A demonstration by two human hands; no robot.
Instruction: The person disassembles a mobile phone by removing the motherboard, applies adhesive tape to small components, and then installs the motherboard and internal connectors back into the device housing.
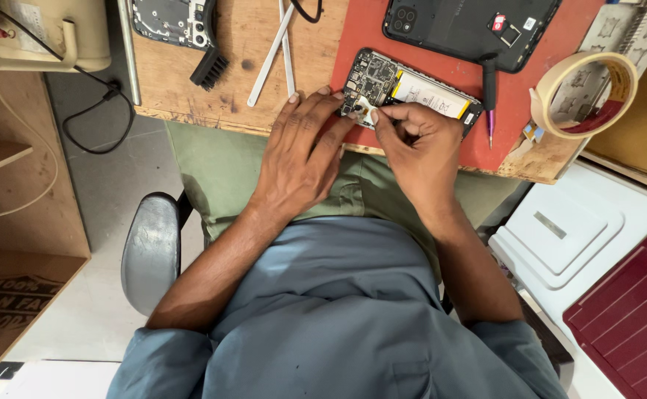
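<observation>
**Both hands on opened phone at desk edge**

Grey-blue shirt [323, 310] filled the lower view, nearest the lens. Wooden desk [242, 44] ran across 12 o'clock, red mat [545, 96] on it toward 1 o'clock. Left hand [301, 151] lay open, fingers spread, fingertips touching the opened phone [404, 87]. Right hand [419, 144] was curled, pinching a small pale part [365, 109] at the phone's left end. Tape roll [586, 92] sat at 2 o'clock, black back cover [464, 26] at 12, black brush [209, 68] at 11.
</observation>
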